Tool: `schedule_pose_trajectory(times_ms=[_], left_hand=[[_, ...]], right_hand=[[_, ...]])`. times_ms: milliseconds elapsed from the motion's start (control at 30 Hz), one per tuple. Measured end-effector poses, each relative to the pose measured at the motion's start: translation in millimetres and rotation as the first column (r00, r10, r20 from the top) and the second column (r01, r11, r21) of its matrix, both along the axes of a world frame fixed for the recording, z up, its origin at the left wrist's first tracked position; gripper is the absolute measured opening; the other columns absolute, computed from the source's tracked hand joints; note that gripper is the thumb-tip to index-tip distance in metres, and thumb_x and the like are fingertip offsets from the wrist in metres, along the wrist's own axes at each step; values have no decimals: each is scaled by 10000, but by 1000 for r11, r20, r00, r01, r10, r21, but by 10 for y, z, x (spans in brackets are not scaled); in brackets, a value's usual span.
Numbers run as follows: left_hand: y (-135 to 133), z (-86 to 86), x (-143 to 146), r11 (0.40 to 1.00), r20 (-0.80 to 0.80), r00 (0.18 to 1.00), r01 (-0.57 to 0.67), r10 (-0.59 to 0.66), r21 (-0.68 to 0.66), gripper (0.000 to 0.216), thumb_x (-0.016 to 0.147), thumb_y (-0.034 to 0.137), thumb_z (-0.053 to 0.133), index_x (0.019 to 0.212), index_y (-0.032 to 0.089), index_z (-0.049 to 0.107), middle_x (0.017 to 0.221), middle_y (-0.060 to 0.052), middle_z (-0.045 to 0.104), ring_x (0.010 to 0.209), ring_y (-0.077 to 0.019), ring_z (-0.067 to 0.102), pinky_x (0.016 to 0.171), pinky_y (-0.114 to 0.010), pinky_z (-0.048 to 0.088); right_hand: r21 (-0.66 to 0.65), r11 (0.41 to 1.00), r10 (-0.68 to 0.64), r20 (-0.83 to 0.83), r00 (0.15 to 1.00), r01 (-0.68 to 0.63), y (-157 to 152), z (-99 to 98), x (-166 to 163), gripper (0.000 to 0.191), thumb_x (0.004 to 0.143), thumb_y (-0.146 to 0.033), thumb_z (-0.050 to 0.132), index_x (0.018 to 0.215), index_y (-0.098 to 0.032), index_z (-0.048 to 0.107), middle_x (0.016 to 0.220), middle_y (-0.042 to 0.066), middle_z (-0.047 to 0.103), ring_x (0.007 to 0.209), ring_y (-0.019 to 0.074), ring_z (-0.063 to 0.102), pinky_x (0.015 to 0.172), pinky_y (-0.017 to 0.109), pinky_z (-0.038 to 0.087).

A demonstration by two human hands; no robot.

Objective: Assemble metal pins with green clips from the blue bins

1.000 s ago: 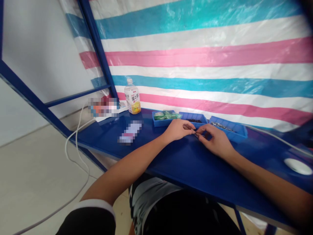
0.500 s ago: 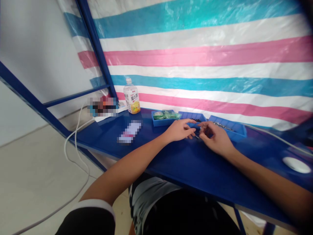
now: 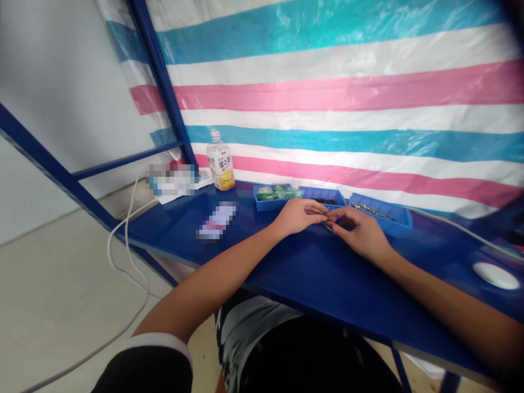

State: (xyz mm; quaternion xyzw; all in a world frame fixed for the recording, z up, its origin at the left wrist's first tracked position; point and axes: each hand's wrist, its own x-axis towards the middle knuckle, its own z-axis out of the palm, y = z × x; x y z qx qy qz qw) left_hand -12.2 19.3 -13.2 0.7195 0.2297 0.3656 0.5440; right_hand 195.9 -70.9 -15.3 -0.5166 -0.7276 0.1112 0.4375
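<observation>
Your table [image 3: 303, 273]: three trays [image 3: 268, 205] along far edge, stock [image 3: 278, 192] left in each. Your left hand [image 3: 301, 216] and right hand [image 3: 362, 232] meet before middle tray [image 3: 321, 192], fingers curled, tips nearly closed on slim metal part [image 3: 327, 225], short of far edge. Part not set down; how finished, can't tell.

A see-through bottle [image 3: 221, 164] with some yellow on it stands up on the blue table [image 3: 303, 265]. Near it lies a flat thing [image 3: 218, 220], too blurry to tell. Behind hangs a big sheet [image 3: 327, 93] with pink, blue and white stripes. A long white cord [image 3: 148, 289] bends at the left. A smooth white thing [image 3: 496, 275] sits far right.
</observation>
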Motion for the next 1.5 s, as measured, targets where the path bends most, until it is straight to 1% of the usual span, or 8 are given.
schedule_pose_trajectory(times_ms=[200,333,533,867,1067,1267,1400,1500], left_hand=[[-19,35,-10,999,6,999,-40,40,12,228,764,149,895,947,111,763,916,-99,816,852,-165,780,907,-347,619],[-31,62,-40,995,-93,993,-59,67,83,214,807,259,895,930,127,779,912,-102,820,886,-196,789,881,-342,606],[-60,96,-64,980,-185,973,-106,137,169,305,874,332,841,1114,162,761,964,-95,839,890,-205,790,813,-305,584],[-154,169,-72,959,-250,954,-97,165,266,303,892,257,794,1176,185,716,943,-65,841,873,-198,792,806,-291,578],[-166,179,-72,966,-251,957,-83,146,245,397,895,318,813,1249,187,687,966,-72,841,885,-207,792,833,-314,581],[-167,187,-70,972,-206,972,-64,113,228,453,924,362,801,1321,174,692,1008,-91,837,905,-208,787,871,-336,591],[-169,149,-53,992,-241,970,13,18,127,402,1017,337,674,1368,145,713,895,-96,824,757,-175,770,806,-336,627],[-139,97,-31,996,-217,976,33,-14,86,356,1011,266,657,1330,145,757,992,-110,836,797,-165,782,788,-317,646]], right_hand=[[3,997,-72,-51,996,72,-36,25,-42,253,953,-442,722,1120,-253,735,1047,89,804,820,261,759,707,404,623],[98,993,-61,-20,998,63,-27,38,-20,275,975,-446,699,1166,-251,730,1126,123,771,911,277,752,691,392,621],[42,998,-53,107,993,49,-18,6,0,102,946,-329,692,1009,-263,737,1003,54,795,763,228,738,645,362,586],[123,992,-19,227,974,-9,-22,50,-21,65,966,-293,655,1011,-258,686,979,68,754,819,237,711,729,375,596],[56,998,-27,216,976,16,-26,34,-40,108,923,-278,673,1022,-251,641,912,47,744,737,216,689,705,349,577],[37,999,-43,155,987,38,-56,79,-67,359,886,-269,668,1243,-238,643,867,30,734,675,204,669,648,334,560],[12,995,-101,54,993,100,-43,61,-36,175,927,-361,687,1056,-247,716,842,48,757,692,222,695,633,356,567],[-20,996,-85,-16,996,85,-26,32,-17,248,951,-484,712,1005,-243,740,890,68,786,769,247,732,669,377,593]])
